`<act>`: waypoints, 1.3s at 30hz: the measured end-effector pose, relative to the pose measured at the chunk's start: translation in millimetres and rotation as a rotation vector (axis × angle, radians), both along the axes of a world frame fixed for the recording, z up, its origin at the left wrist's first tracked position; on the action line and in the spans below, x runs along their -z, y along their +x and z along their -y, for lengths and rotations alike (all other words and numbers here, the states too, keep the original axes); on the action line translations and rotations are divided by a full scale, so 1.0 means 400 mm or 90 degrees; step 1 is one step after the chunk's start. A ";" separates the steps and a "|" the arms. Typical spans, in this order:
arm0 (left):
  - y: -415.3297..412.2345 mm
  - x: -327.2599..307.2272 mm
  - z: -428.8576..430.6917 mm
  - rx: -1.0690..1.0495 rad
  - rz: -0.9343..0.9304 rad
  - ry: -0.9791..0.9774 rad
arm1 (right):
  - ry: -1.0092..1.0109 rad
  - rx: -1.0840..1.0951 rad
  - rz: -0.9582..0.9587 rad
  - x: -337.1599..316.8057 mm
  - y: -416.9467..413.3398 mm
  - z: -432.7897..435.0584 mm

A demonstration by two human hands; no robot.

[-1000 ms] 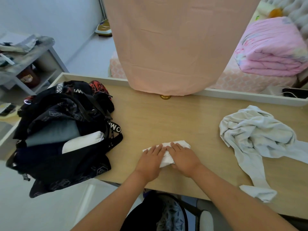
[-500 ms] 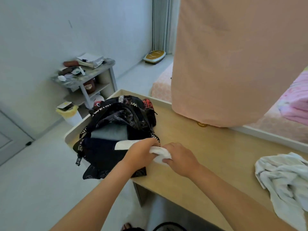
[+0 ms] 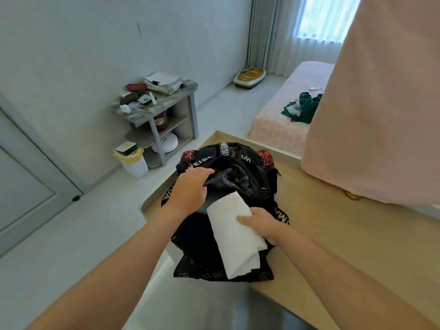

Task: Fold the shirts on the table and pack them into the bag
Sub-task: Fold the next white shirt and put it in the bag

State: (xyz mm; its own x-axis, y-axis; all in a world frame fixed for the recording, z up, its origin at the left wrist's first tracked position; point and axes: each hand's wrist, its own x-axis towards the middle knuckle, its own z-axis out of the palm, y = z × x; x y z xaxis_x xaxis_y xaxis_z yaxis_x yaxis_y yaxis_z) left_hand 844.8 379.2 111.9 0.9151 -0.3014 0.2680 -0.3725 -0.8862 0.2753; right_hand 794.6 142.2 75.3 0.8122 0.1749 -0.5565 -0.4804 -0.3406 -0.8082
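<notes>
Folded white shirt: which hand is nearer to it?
Right. The right hand grips the folded white shirt by its edge; the left hand holds the black bag rim beside its far end.

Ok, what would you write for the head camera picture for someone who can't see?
A person's right hand holds a folded white shirt over an open black bag on a wooden table, while the left hand grips the bag's rim. A cluttered grey shelf stands behind.

Cluttered shelf (image 3: 152, 111), bin (image 3: 134, 163), bed (image 3: 273, 125)
</notes>
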 end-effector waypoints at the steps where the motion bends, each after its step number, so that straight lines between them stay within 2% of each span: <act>1: 0.024 0.012 -0.008 0.034 -0.023 0.062 | 0.000 0.015 -0.030 0.020 0.006 -0.011; 3: 0.072 0.038 -0.009 0.100 -0.053 0.188 | -0.017 0.047 -0.047 0.044 0.020 -0.026; 5: 0.114 0.064 -0.003 0.126 -0.056 0.247 | -0.020 0.069 -0.047 0.045 0.036 -0.033; 9: 0.171 0.079 0.013 0.107 0.007 0.181 | 0.032 0.075 -0.047 0.033 0.048 -0.047; 12: 0.219 0.043 0.031 0.079 0.023 0.107 | 0.089 0.162 -0.018 0.039 0.079 -0.089; 13: 0.230 0.032 0.035 0.076 0.025 0.102 | 0.055 0.179 -0.005 0.041 0.090 -0.107; 14: 0.238 0.025 0.038 0.080 0.024 0.115 | -0.047 0.148 0.026 0.049 0.101 -0.124; 15: 0.242 0.019 0.038 0.088 0.017 0.135 | -0.232 0.047 0.084 0.052 0.109 -0.138; 16: 0.245 0.017 0.035 0.095 0.001 0.155 | -0.466 -0.033 0.202 0.052 0.111 -0.148; 17: 0.247 0.016 0.030 0.098 -0.016 0.163 | -0.628 -0.089 0.365 0.059 0.111 -0.153; 18: 0.251 0.017 0.025 0.102 -0.029 0.166 | -0.683 -0.126 0.515 0.052 0.105 -0.157; 19: 0.254 0.020 0.020 0.110 -0.031 0.171 | -0.669 -0.166 0.622 0.044 0.095 -0.160; 20: 0.255 0.024 0.017 0.125 -0.031 0.181 | -0.598 -0.217 0.645 0.045 0.090 -0.164; 22: 0.249 0.033 0.012 0.157 -0.032 0.204 | -0.462 -0.372 0.453 0.061 0.078 -0.171; 23: 0.245 0.040 0.010 0.166 -0.033 0.215 | -0.456 -0.437 0.371 0.066 0.069 -0.176; 25: 0.242 0.046 0.007 0.167 -0.036 0.225 | -0.465 -0.492 0.344 0.091 0.062 -0.187; 28: 0.249 0.025 0.007 0.155 -0.026 0.209 | -0.445 -0.479 0.377 0.103 0.089 -0.204; 33: 0.258 -0.006 0.005 0.166 -0.020 0.202 | -0.388 -0.332 0.540 0.111 0.155 -0.203; 36: 0.255 -0.005 -0.004 0.168 -0.014 0.200 | -0.438 -0.308 0.496 0.154 0.141 -0.224; 39: 0.252 -0.006 -0.016 0.177 0.017 0.197 | -0.477 -0.225 0.442 0.174 0.129 -0.227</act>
State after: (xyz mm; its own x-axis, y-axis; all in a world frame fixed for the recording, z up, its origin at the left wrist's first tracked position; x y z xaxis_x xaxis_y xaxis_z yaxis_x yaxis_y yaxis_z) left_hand 945.4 385.6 114.4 0.7815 -0.6058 0.1491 -0.6125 -0.7905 -0.0014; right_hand 846.0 233.0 5.7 0.9617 0.2681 -0.0572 0.2248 -0.8908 -0.3949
